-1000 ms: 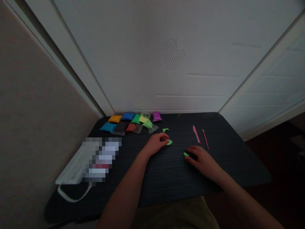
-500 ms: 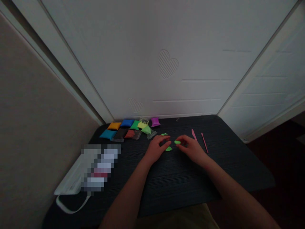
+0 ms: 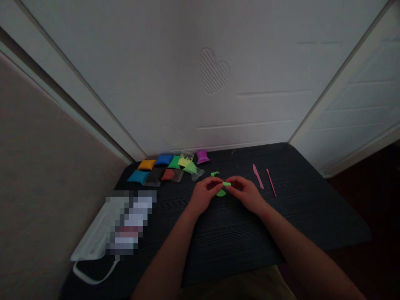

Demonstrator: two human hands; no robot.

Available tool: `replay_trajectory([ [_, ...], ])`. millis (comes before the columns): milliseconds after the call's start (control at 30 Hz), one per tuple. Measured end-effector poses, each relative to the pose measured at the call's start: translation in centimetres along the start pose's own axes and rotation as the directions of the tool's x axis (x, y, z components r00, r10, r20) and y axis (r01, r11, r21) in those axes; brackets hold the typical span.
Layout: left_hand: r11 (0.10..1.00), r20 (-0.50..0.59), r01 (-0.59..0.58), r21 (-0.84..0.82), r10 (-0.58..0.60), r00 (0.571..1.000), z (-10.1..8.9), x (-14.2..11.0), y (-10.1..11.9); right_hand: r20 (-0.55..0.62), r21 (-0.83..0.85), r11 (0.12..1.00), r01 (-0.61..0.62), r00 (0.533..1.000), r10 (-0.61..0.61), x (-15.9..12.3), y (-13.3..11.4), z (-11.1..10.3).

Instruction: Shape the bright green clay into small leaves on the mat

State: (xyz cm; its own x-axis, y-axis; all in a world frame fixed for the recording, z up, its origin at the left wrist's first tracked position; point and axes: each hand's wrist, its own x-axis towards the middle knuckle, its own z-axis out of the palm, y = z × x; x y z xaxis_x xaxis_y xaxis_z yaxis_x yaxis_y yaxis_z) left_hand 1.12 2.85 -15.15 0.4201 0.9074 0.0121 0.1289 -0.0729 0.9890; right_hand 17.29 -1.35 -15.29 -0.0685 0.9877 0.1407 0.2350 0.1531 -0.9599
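Note:
A small light-green piece of modelling clay point(image 3: 226, 183) is pinched between the fingertips of both hands, above the dark table point(image 3: 231, 237). My left hand point(image 3: 204, 193) closes on its left end, thumb and fingers together. On its right end my right hand point(image 3: 245, 191) is closed the same way. Below them lies a flat green clay piece point(image 3: 221, 193), partly covered by the left fingers. Just beyond the left hand is another small green clay piece point(image 3: 214, 173) of uneven shape.
At the back left lie several coloured clay packets point(image 3: 165, 159). Right of my hands are a pink plastic knife point(image 3: 258, 176) and a thin pink stick tool point(image 3: 271, 182). A white bag-like item point(image 3: 93, 233) with a strap, partly pixelated, lies at left. A white panel point(image 3: 250, 62) rises behind the table.
My hands have come together; the left fingertips now also grip the clay piece, which the right hand held alone before. The view has shifted slightly.

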Motion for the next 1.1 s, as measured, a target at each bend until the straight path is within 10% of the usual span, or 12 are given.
replay_trajectory([
  [1100, 0.96, -0.125, -0.116, 0.254, 0.151, 0.98, 1.4, -0.6, 0.6, -0.128, -0.186, 0.979, 0.084, 0.986, -0.109, -0.5, -0.2, -0.1],
])
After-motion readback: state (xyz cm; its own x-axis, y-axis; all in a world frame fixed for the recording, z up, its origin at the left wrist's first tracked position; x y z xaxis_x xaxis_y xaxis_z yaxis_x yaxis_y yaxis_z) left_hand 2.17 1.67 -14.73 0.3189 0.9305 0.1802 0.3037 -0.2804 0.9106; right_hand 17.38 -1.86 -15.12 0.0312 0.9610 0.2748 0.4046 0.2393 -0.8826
